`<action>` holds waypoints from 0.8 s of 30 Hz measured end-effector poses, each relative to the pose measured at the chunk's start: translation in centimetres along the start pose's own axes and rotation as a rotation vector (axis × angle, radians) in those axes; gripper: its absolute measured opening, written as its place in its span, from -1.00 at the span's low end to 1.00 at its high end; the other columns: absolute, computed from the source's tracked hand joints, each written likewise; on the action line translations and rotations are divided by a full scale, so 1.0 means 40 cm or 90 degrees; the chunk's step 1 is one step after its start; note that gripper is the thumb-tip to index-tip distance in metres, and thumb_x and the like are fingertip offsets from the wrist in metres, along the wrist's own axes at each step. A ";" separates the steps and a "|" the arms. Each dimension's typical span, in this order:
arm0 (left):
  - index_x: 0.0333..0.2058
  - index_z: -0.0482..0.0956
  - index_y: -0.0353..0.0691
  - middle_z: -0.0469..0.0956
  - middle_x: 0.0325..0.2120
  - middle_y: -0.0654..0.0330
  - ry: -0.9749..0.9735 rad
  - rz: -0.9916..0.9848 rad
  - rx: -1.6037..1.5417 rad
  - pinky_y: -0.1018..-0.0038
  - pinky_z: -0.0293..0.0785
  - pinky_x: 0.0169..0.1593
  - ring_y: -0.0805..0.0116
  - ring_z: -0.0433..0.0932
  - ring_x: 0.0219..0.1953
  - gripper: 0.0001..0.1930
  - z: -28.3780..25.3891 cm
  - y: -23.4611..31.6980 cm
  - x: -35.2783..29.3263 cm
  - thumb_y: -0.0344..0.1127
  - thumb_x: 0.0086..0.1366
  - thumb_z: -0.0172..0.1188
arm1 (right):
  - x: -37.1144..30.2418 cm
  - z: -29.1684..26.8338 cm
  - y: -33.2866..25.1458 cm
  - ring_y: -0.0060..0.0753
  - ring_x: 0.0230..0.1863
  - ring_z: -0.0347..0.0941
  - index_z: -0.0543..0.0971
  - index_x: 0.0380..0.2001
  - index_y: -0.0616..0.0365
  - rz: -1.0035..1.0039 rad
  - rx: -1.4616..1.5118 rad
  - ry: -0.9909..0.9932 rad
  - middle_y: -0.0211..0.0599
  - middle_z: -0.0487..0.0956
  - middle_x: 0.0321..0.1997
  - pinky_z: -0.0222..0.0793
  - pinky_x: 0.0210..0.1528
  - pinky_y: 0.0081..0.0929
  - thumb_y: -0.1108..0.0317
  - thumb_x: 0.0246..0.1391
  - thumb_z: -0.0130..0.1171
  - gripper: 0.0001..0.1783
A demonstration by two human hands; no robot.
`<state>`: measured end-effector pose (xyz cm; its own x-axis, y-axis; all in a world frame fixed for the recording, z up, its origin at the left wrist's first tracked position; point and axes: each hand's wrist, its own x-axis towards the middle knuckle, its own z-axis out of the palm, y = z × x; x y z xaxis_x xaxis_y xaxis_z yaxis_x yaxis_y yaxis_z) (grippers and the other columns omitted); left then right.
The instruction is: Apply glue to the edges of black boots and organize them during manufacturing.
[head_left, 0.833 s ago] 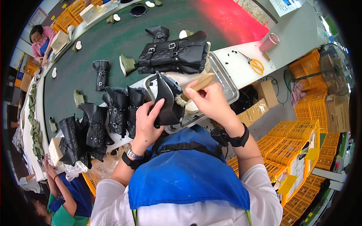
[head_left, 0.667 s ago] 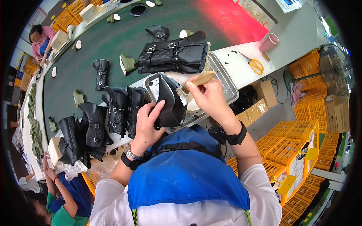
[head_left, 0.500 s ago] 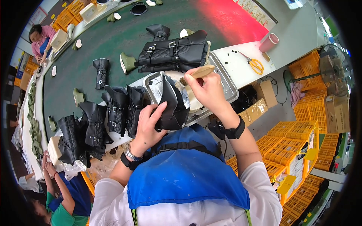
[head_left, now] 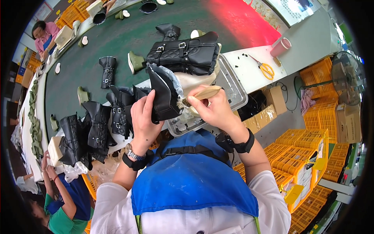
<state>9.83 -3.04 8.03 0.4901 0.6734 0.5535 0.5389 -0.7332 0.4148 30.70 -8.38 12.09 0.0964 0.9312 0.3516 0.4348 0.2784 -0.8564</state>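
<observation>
My left hand (head_left: 143,119) grips a black leather boot upper (head_left: 163,102) from its left side, fingers wrapped over the outer face. Its open edge, with a pale lining, faces right. In my right hand (head_left: 213,109) is a brush (head_left: 205,93) with a flat wooden handle. The pale bristles touch the lining edge of the boot upper. Underneath lies a metal tray (head_left: 235,87) with whitish smears. A stack of black quilted boot uppers with buckles (head_left: 183,54) rests at the tray's far side, above a cream-coloured form (head_left: 194,79).
Several more black buckled uppers (head_left: 98,124) stand to the left along the green conveyor belt (head_left: 87,50). Olive boot pieces (head_left: 135,63) sit on the belt. Orange-handled scissors (head_left: 266,71) and a pink cup (head_left: 280,47) lie right. Yellow crates (head_left: 298,156) stack at right. Co-workers are at left.
The boot upper has been raised and turned, its opening showing more lining. My right hand has brought the brush down and left onto its edge.
</observation>
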 end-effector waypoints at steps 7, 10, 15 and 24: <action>0.14 0.24 -0.22 0.38 -0.11 0.00 0.021 0.014 0.058 0.23 0.23 0.02 0.01 0.36 -0.07 -0.13 0.005 -0.006 -0.002 -0.57 -0.29 0.31 | -0.016 0.008 -0.013 -0.73 -0.65 0.29 0.57 -0.46 0.28 0.068 0.105 -0.010 -0.46 0.46 -0.68 0.19 -0.60 -0.65 0.41 0.01 0.15 -0.87; 0.13 0.26 -0.21 0.37 -0.11 0.01 0.029 0.026 0.077 0.23 0.24 0.01 0.02 0.36 -0.08 -0.14 0.007 -0.009 0.002 -0.57 -0.30 0.31 | -0.019 0.012 -0.004 -0.80 -0.60 0.27 0.57 -0.43 0.26 0.156 0.195 -0.008 -0.52 0.48 -0.61 0.17 -0.57 -0.70 0.40 0.03 0.15 -0.87; 0.10 0.32 -0.12 0.35 -0.19 0.06 0.056 0.046 0.096 0.22 0.22 -0.04 0.07 0.35 -0.15 -0.13 0.008 -0.013 0.008 -0.55 -0.37 0.34 | -0.021 0.013 0.017 -0.83 -0.57 0.27 0.57 -0.43 0.25 0.162 0.278 0.006 -0.53 0.50 -0.54 0.16 -0.56 -0.74 0.42 0.04 0.15 -0.89; 0.11 0.27 -0.23 0.37 -0.07 -0.01 -0.046 0.028 -0.015 0.24 0.25 0.06 -0.01 0.35 -0.02 -0.18 -0.001 -0.013 0.001 -0.56 -0.27 0.30 | 0.009 -0.005 0.046 -0.44 -0.54 0.39 0.56 -0.43 0.27 -0.173 -0.058 0.073 -0.29 0.49 -0.54 0.27 -0.48 -0.59 0.51 -0.04 0.18 -0.93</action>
<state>9.56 -2.64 7.86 0.5610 0.6454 0.5184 0.5000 -0.7633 0.4091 31.71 -7.57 10.71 0.0639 0.7913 0.6081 0.5364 0.4866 -0.6896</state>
